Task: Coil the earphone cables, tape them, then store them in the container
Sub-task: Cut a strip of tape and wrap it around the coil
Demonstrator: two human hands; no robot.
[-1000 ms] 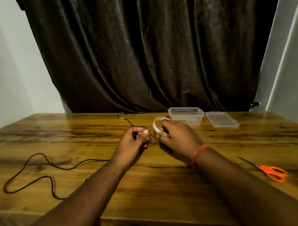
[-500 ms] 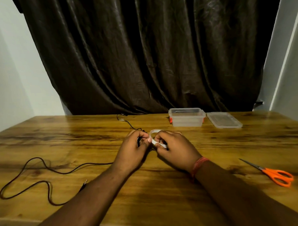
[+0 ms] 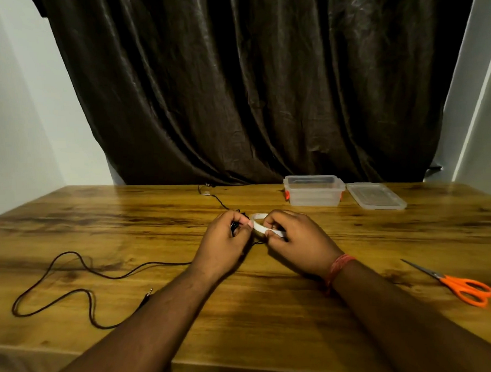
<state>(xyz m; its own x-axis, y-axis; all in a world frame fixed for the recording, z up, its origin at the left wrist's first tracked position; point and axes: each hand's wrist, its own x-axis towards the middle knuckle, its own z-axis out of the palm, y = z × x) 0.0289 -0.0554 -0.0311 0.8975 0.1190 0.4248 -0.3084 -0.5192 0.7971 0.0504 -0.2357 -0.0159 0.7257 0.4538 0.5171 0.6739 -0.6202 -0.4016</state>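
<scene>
A: Dark curtain hangs behind the wooden table, pale walls either side. What sits around the hands?

B: At 1 o'clock from them, a clear container stands open at the far edge, its lid flat just beside it on the right. Orange scissors lie at 4 o'clock, well apart, blades pointing toward 10 o'clock. Nothing stands between hands and container.

A: And the cable?

B: The black cable runs roughly 9 to 3 across the table's left half, looping in loose bends, its plug lying near the left forearm. Another thin strand leads from the hands toward 11 o'clock, up to the far edge.

A: The grips?

B: Left hand has its fingers curled, pinching a bunched part of the cable at table centre. Right hand pinches the white tape, ring tilted, thumb and fingers on its rim; a red band circles that wrist. The left fingertip touches the ring's edge.

A: Different from a second ago?

B: Then the right hand held the tape farther off, near the container; since, it has drawn the tape back to meet the left hand. The loose cable lies much as before.
</scene>
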